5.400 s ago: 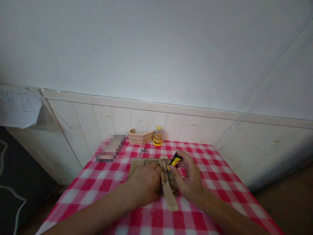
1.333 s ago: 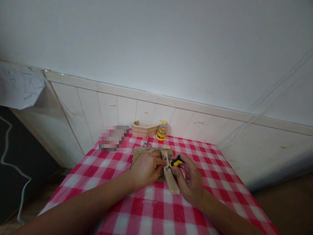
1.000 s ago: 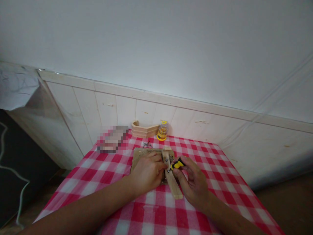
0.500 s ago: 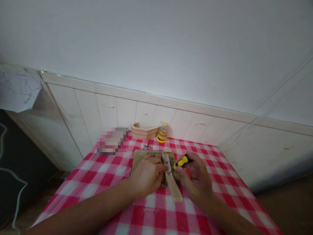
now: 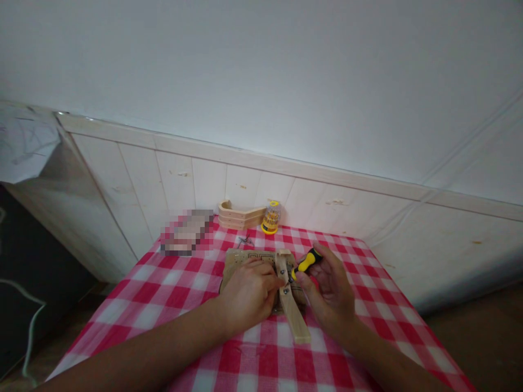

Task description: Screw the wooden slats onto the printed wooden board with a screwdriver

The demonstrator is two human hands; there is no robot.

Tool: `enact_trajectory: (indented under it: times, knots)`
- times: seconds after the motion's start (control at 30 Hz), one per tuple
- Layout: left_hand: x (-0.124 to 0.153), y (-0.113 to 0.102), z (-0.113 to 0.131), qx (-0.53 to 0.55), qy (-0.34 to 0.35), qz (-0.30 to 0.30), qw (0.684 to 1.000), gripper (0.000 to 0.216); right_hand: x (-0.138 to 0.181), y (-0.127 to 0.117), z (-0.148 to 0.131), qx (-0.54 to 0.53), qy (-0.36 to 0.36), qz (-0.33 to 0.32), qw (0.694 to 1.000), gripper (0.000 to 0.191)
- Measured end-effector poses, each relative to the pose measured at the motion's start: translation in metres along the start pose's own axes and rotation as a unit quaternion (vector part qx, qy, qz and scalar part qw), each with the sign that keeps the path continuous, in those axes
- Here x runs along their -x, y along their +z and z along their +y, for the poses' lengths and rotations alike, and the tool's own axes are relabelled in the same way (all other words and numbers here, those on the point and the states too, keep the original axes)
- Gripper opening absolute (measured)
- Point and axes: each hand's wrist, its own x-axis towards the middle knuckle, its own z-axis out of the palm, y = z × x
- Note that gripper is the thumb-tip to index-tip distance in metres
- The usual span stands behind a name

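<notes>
A pale wooden hook-shaped piece (image 5: pixel 296 322) lies over a brown cardboard package (image 5: pixel 233 262), its straight end reaching toward me. Dark screws (image 5: pixel 286 291) show on its face. My left hand (image 5: pixel 250 287) rests across the package, fingers closed against the left edge of the wood; the fingertips are partly hidden. In my right hand (image 5: pixel 333 296) is a yellow-and-black screwdriver (image 5: pixel 307 262), gripped by its handle between thumb and fingers. It tilts down to the left, its lower end close to the screws. Whether the tip touches a screw is too small to tell.
Against the wall stand stacked curved wooden pieces (image 5: pixel 242 219) beside a yellow screwdriver-bit case (image 5: pixel 270 219). Small loose metal parts (image 5: pixel 245 240) lie behind the package. A blurred-out flat object (image 5: pixel 187 233) is at the back left of the red-and-white checked tablecloth (image 5: pixel 237 354).
The wooden piece has shifted slightly right and toward me, with my left hand following. My right hand's fingers have moved a little on the screwdriver handle.
</notes>
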Motion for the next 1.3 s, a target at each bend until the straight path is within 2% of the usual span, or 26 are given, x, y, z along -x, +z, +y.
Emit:
enact_trajectory:
  times: [0.17,0.57,0.7,0.97,1.17,1.3]
  knots:
    - [-0.0015,-0.0015,0.0006,-0.020,0.012,-0.005,1.000,0.024,0.0022,-0.0016,-0.0044,0.013,-0.033,-0.011,0.999,0.059]
    - [-0.0022,-0.0032,-0.0019,-0.021,0.001,-0.009,1.000,0.026,0.0069,-0.0057,-0.0024,0.014,-0.050,-0.045,0.998,0.061]
    - [-0.0016,-0.0042,-0.0023,-0.041,-0.001,-0.012,0.999,0.025,0.0064,-0.0038,-0.0026,0.023,-0.059,-0.034,0.997,0.062]
    - [-0.0028,-0.0056,-0.0025,-0.046,0.001,-0.016,0.999,0.026,0.0081,-0.0038,-0.0009,0.032,-0.048,-0.046,0.997,0.053]
    - [-0.0012,-0.0046,-0.0033,-0.042,0.005,-0.007,0.999,0.026,0.0056,-0.0053,-0.0045,0.014,-0.040,-0.077,0.996,0.056]
    - [-0.0015,-0.0038,-0.0037,-0.039,0.003,-0.003,0.999,0.026,0.0052,-0.0043,-0.0037,0.026,-0.037,-0.068,0.997,0.057]
